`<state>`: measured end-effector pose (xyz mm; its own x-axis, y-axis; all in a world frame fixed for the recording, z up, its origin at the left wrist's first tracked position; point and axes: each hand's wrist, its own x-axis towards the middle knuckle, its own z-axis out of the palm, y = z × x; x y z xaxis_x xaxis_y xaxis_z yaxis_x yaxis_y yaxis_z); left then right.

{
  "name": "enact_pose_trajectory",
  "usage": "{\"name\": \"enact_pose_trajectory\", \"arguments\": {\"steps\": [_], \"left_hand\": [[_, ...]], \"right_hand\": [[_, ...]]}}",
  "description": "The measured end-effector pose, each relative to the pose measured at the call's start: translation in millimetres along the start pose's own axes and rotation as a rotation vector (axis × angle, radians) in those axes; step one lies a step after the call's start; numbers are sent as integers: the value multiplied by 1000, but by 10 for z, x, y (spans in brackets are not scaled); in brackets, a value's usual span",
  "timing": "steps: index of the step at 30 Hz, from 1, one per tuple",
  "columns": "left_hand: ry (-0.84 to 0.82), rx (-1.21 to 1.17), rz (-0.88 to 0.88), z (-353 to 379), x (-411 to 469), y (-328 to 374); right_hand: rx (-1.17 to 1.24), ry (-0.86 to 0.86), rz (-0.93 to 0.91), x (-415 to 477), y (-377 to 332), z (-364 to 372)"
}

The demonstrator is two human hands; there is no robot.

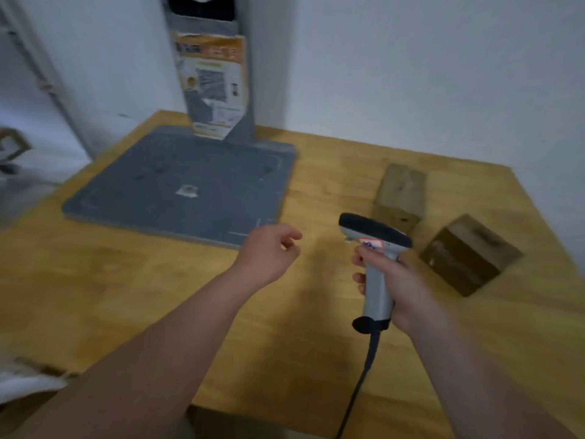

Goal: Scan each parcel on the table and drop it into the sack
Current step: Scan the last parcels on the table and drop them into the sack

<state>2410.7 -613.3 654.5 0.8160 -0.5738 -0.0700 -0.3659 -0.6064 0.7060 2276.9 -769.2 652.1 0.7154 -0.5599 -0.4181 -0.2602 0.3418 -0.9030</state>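
Note:
My right hand (399, 286) grips the grey handle of a barcode scanner (375, 236) with a dark head and a cable hanging off the table's front edge. Two brown cardboard parcels lie on the wooden table (126, 280) to the right: one (400, 194) just beyond the scanner's head, the other (468, 255) to the right of my right hand. My left hand (269, 251) hovers over the table left of the scanner, fingers loosely curled, holding nothing. A white sack edge (22, 384) shows at the lower left.
A grey scale platform (183, 185) with an upright post (218, 74) bearing an orange poster stands at the back left of the table. White walls rise behind.

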Motion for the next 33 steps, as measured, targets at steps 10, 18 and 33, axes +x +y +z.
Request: {"name": "enact_pose_trajectory", "arguments": {"steps": [10, 18, 33], "left_hand": [[-278, 34, 235, 1143, 576, 1155], [-412, 31, 202, 1708, 905, 1608], [-591, -380, -74, 2002, 1061, 1654]], "right_hand": [[71, 485, -59, 160, -238, -1476], [157, 535, -63, 450, -385, -1940], [321, 351, -50, 588, -223, -1880]]}}
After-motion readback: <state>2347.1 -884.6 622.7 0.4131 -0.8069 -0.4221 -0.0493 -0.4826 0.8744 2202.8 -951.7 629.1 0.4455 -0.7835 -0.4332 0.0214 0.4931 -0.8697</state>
